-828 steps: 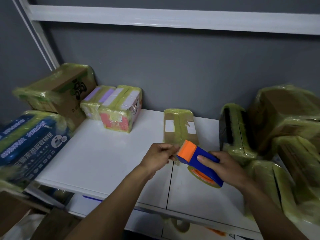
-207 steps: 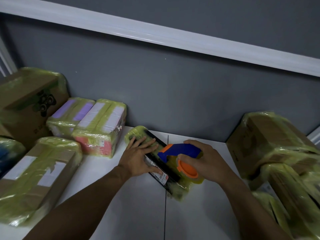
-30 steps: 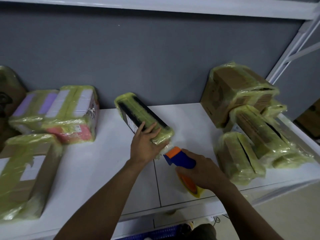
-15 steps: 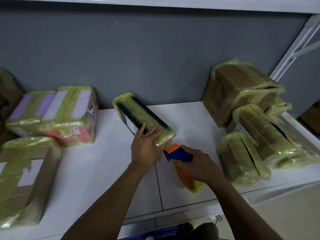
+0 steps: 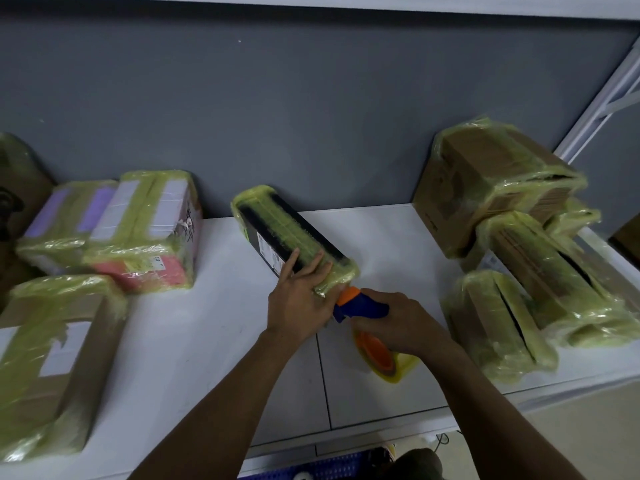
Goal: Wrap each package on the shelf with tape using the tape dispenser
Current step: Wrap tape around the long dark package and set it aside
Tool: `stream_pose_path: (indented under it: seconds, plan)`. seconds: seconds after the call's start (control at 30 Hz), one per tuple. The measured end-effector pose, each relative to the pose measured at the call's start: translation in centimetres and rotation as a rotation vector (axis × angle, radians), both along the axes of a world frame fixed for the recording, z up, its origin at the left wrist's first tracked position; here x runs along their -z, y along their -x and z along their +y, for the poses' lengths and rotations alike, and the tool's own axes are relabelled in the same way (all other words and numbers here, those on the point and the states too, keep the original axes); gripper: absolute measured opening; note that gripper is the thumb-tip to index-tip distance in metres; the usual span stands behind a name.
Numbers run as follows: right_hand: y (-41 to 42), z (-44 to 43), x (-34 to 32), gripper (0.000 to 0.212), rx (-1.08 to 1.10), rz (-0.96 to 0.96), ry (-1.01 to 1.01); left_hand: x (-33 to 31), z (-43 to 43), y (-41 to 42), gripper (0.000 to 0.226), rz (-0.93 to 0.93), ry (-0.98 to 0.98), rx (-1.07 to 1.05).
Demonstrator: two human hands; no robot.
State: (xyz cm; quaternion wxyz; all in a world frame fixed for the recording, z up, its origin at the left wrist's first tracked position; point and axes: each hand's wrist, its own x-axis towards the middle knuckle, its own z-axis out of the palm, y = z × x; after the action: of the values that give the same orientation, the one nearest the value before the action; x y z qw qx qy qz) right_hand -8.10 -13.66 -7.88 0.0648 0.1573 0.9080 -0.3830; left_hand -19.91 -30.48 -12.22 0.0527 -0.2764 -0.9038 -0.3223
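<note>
Nearest of all, below the front edge of the white shelf (image 5: 194, 358) and nearer than the black package (image 5: 277, 223), a strip of blue crate (image 5: 322, 469) shows at the bottom of the view. Two bare forearms reach up over the shelf toward that package. Just short of its near end and a little to its right, the right hand (image 5: 401, 323) has its fingers (image 5: 398, 303) curled round the blue handle of the tape dispenser (image 5: 363, 304). The yellowish tape roll (image 5: 381, 355) on its orange hub hangs on the side away from the package, and the orange tip of the dispenser touches the package's near end. The left hand (image 5: 298, 306) lies on that same near end, its fingers (image 5: 304, 268) straight and spread flat along the top face, pressing down without curling round. The black package itself lies in the middle of the shelf, long and narrow, running diagonally from near right to far left, its top and both ends covered in yellow-green tape. Well to its left and nearer sits a taped brown box (image 5: 52, 358). Farther back on that side are a pink and white package (image 5: 152, 233) and a purple-striped package (image 5: 65, 220), side by side. To the right of the black package stand two taped flat packages (image 5: 498, 327), with a large taped carton (image 5: 491, 181) behind them. Behind the black package rises the grey wall (image 5: 277, 98).
</note>
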Motion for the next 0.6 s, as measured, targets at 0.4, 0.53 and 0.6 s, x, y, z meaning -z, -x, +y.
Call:
stream_pose_path:
  seconds: [0.4, 0.53, 0.6]
  plan:
    - [0.06, -0.92, 0.18, 0.040, -0.022, 0.055, -0.271, -0.29, -0.07, 0.18, 0.057, -0.061, -0.053, 0.044]
    - [0.71, -0.61, -0.03, 0.048, -0.039, 0.014, -0.275, -0.47, -0.15, 0.16, 0.056, -0.085, -0.042, 0.042]
    - [0.89, -0.35, -0.10, 0.055, -0.044, -0.025, -0.241, -0.71, -0.22, -0.01, 0.056, -0.095, -0.022, 0.043]
